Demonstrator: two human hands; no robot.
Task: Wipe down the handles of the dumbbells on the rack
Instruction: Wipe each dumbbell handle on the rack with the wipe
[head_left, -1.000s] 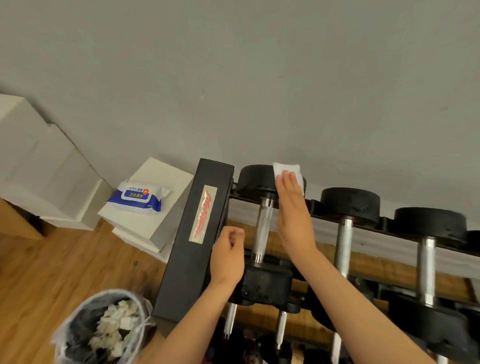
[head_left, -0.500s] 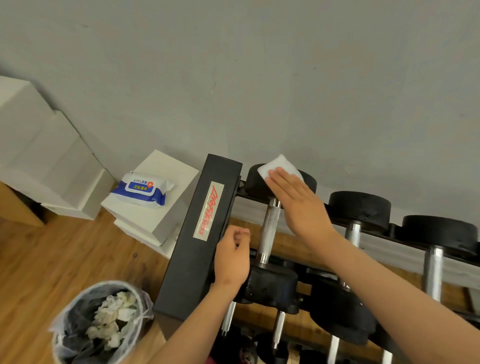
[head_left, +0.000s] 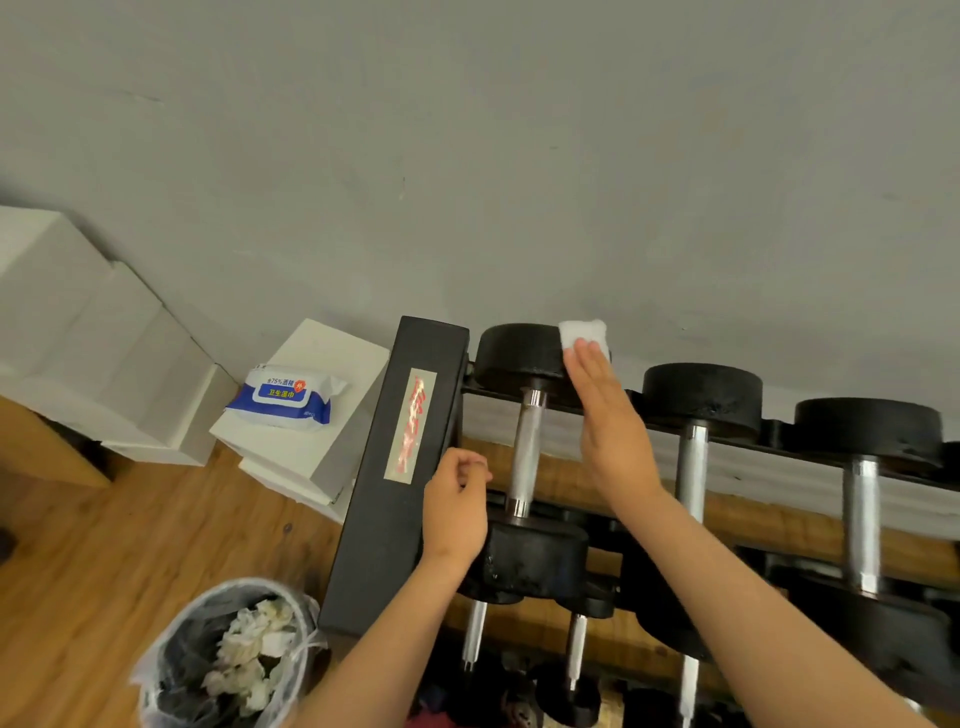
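while the right hand (head_left: 613, 431) lay flat, fingers straight and together, its fingertips pressed a folded white wipe (head_left: 584, 335) onto the far head (head_left: 519, 353) of the leftmost dumbbell on the top row of the rack (head_left: 405, 467). wipe was on the black head at its right edge, against the wall side, not on the bar.

left hand (head_left: 454, 512): fingers curled in, nothing seen in them. it sat just beside the near end of the first handle (head_left: 525, 452), between that bar and the rack's end plate. contact with the bar: could not tell.

progress, judged:
- first handle was bare, with no wipe on it. its surface looked dull and frosted; whether that was damp film or knurling, could not tell. marked as not confirmed clean.
- second handle (head_left: 693, 467) and third handle (head_left: 862, 519) on the same row looked shiny and had no hand near them. probably not done.
- lower-row handles (head_left: 475, 636) showed below the rack's edge, partly hidden. no sign either way.
- bin (head_left: 228, 660) on the floor at left held crumpled white wipes, so some wiping had likely been done somewhere; which bars, unknown.
- wipe pack (head_left: 285, 397) lay on a white box (head_left: 322, 441) left of the rack, within reach for fresh sheets.

estimate: early in this row. the wipe would have to come down off the head and wrap the first bar, then go rightward, then to the lower row.
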